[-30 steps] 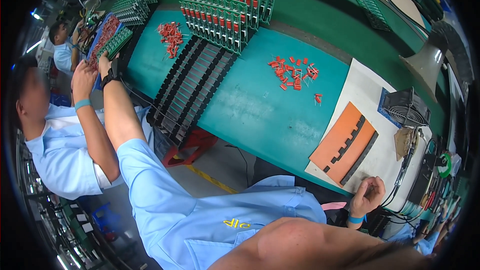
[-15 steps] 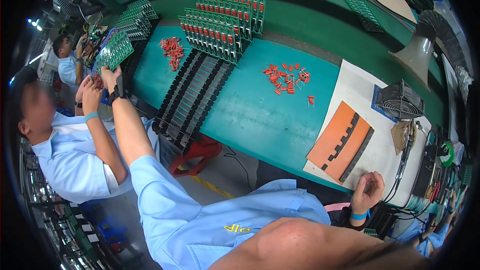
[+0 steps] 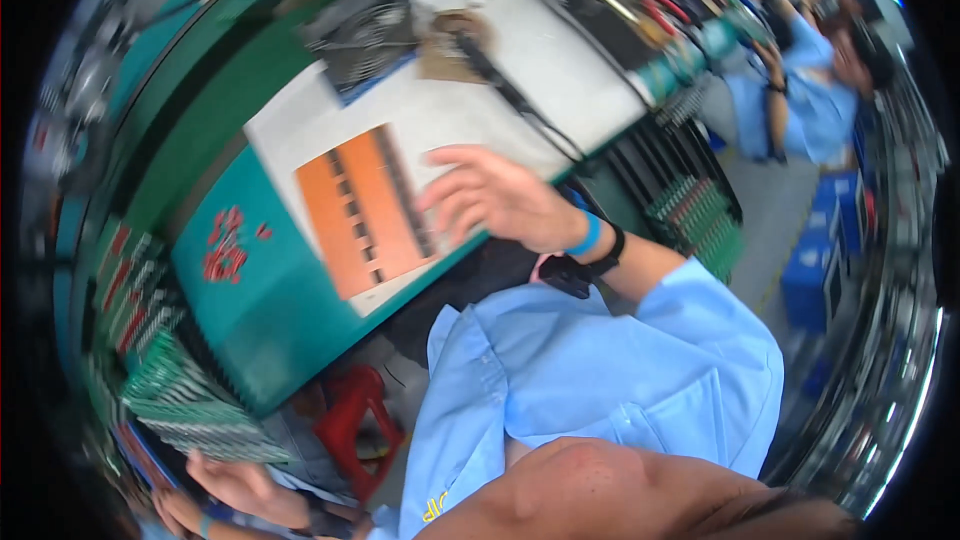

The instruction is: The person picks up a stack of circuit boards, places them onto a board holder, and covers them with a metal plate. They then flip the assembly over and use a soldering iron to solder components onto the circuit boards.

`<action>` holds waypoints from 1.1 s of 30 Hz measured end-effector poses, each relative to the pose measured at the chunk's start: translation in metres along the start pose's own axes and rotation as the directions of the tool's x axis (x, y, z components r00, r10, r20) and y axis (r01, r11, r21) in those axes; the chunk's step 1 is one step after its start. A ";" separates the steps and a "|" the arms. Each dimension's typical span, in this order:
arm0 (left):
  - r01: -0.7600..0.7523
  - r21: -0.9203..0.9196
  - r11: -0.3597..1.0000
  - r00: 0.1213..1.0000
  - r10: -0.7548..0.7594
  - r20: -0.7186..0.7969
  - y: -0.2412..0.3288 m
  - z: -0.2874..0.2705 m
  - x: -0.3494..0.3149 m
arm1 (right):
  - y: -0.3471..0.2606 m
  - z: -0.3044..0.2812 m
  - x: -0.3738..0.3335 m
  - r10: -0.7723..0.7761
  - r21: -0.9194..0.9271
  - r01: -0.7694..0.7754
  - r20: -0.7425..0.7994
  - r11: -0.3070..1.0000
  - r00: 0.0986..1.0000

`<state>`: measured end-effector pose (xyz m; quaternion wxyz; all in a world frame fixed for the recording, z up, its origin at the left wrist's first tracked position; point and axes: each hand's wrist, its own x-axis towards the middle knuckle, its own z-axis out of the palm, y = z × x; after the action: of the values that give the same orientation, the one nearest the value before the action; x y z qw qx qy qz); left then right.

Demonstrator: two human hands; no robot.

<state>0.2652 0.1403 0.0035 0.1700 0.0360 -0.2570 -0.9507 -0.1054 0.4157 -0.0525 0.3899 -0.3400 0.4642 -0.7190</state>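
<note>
a: what lies at the left hand (image 3: 240, 490)?

b: a bunch of green circuit boards (image 3: 200, 405), lower left. they lie just beyond the fingers, away from the body; long axis slants down to the right. the left hand is by far the nearer; the right hand (image 3: 495, 205) is well apart from them.

a: state of each grip?

b: left: blurred, cannot tell if it pinches a board or is only beside the bunch. right: fingers spread, nothing seen in it.

a: and beside the right hand?

b: one orange panel (image 3: 385, 215), to the left of the palm, long axis running from the table's near edge toward the far side. two black strips on it, one toothed, one along the border by the fingertips. contact there: cannot tell.

a: counts, further out?

b: boards: edges smeared, no sure number. one clump of red components (image 3: 225, 258) on the teal mat (image 3: 265, 340), pieces too blurred to count; one loose red piece (image 3: 264, 232) just beside it. one white sheet (image 3: 560, 50) under the panel, one fan (image 3: 365, 45), one red stool (image 3: 335, 430) by the near edge.
</note>
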 end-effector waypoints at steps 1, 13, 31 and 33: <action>-0.055 0.118 0.992 0.973 0.079 -0.216 0.041 -0.020 0.011 | -0.010 0.010 -0.001 0.031 0.141 -0.046 0.106 0.989 0.994; 0.293 0.506 0.811 0.950 -0.187 -0.250 -0.184 0.065 0.136 | -0.058 -0.014 -0.109 0.316 0.015 -0.320 0.116 0.947 0.942; 0.349 0.652 0.674 0.895 -0.446 -0.019 -0.313 0.070 0.158 | 0.002 -0.026 -0.219 0.079 -0.029 -0.109 -0.518 0.994 0.852; 0.422 0.582 0.695 0.887 -0.449 -0.106 -0.315 0.059 0.149 | 0.023 -0.019 -0.221 0.069 -0.033 -0.103 -0.544 0.994 0.836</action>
<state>0.0197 0.3729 -0.1003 -0.0852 0.1257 -0.5272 -0.8360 -0.0134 0.6107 -0.1082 0.2642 -0.1132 0.5919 -0.7530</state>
